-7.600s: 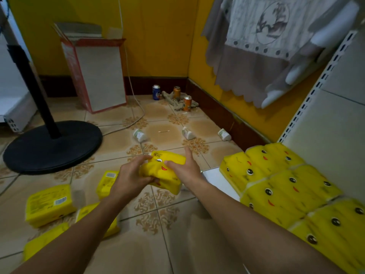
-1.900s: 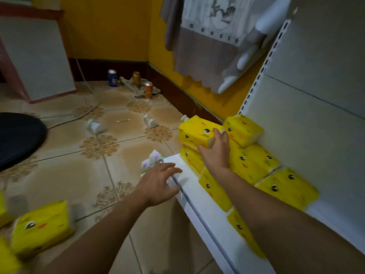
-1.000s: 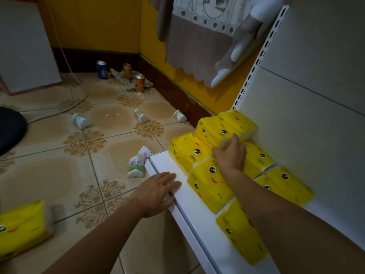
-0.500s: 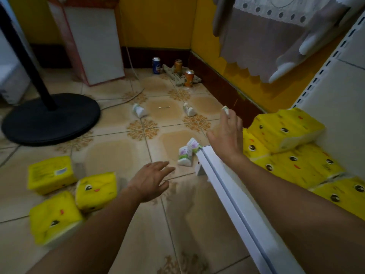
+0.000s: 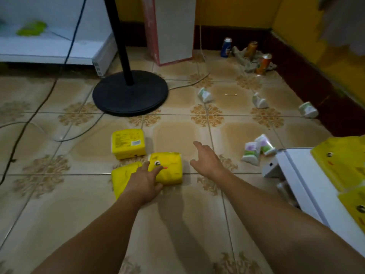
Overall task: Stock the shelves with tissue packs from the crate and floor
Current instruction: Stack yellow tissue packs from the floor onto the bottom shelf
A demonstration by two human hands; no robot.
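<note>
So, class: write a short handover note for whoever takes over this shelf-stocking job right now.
Left hand: fingers laid on the face-print pack, not yet lifted.
Right hand: open, empty, above the floor.
Done: several shelved packs lie on the shelf.
To do: three yellow packs on the floor: the face-print one, a label-up pack and a third pack. No crate in view.

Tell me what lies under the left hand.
Two yellow tissue packs: the face-printed pack and a second pack beside it. The left hand hides where they meet.
</note>
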